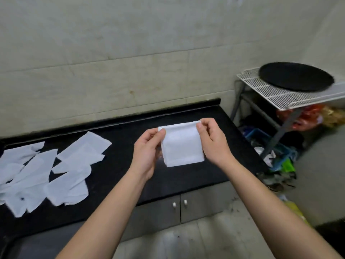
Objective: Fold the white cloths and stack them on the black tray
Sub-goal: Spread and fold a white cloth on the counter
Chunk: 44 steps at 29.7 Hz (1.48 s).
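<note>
While my left hand (147, 146) and right hand (211, 139) pinch the folded square white cloth (182, 144) by its top corners, I should keep edges aligned before reaching the round black tray (295, 76).

Black counter (119, 176), wire rack (276, 94)

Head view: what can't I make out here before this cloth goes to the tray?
Head view only.
The folded white cloth: layer count; only its front face shows, and the left hand and right hand cover its top corners.
The loose white cloths on the black countertop: number; they overlap and run off the left edge.
The clutter under the white wire rack: blurred, shadowed, unidentifiable.
</note>
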{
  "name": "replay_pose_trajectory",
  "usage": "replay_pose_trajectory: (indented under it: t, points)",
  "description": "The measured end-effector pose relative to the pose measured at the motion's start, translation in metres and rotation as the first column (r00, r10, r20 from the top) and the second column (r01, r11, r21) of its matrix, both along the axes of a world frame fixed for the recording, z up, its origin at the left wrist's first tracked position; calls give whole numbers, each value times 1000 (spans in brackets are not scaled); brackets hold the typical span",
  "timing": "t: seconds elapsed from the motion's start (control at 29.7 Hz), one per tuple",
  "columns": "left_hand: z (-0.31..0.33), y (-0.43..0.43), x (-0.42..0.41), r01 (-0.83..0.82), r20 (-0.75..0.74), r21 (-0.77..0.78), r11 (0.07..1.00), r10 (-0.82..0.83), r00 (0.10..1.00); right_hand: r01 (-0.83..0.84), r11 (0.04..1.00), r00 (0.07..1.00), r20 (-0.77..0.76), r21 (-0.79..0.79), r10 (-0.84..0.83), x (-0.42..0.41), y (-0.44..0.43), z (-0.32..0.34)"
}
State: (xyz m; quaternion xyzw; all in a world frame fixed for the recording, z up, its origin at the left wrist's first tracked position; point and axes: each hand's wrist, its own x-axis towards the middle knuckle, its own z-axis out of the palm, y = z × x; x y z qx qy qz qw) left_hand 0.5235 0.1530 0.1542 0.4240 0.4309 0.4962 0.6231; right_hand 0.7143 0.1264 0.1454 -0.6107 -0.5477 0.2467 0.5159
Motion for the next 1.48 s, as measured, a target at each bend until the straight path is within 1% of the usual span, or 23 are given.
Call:
replay_pose_trajectory:
  t: [0.07,0.13,0.17,0.24,0.27,0.34,0.37,0.4,0.47,0.61,0.71,0.87,1.04,1.14,1.18,1.28,1.41,1.48]
  points:
    - [5,2,48,71,-33,9,997,-70,997,86,996,996,1,-6,-86,46,-8,4]
    - [9,6,85,128,-66,27,991,-126,990,134,990,991,-12,-35,-135,82,-12,6]
    - [9,9,100,150,-79,36,988,-147,986,147,987,988,-44,-60,-150,96,-12,7]
    - [8,18,133,199,-106,41,979,-194,975,152,979,968,-180,-133,-175,127,-12,8]
    - [6,25,147,221,-117,37,974,-216,969,127,974,947,-270,-185,-175,141,-10,8]
    - [2,40,177,264,-134,8,964,-261,956,18,959,875,-460,-283,-153,173,-5,9]
    - [0,48,190,280,-137,-10,960,-279,951,-36,950,838,-527,-310,-140,187,-1,9]
    - [-2,58,206,303,-130,-28,953,-304,944,-73,945,809,-573,-320,-132,205,3,11]
    - [-5,81,243,355,-122,-53,933,-359,925,-82,941,785,-603,-329,-142,241,14,14]
    - [4,116,309,437,-119,-60,897,-442,889,-42,935,791,-583,-352,-184,300,34,32]
    - [14,138,357,480,-109,-52,876,-483,869,18,936,818,-532,-352,-216,343,48,47]
    - [17,160,429,511,-182,-52,858,-511,840,161,919,841,-437,-361,-319,402,58,51]
    - [10,184,489,522,-185,-66,851,-524,831,279,885,881,-268,-374,-391,463,83,43]
    - [10,207,534,471,-216,-58,880,-471,855,328,875,900,-162,-357,-404,511,116,41]
    - [11,215,548,448,-222,-58,892,-449,865,324,877,907,-147,-356,-395,526,128,41]
    - [12,244,598,364,-274,-65,929,-367,889,244,885,924,-182,-396,-337,579,168,35]
    - [10,283,658,268,-388,-108,957,-289,875,176,884,934,-211,-434,-289,645,226,25]
    - [2,303,682,205,-415,-142,968,-247,876,145,884,945,-202,-445,-256,672,256,17]
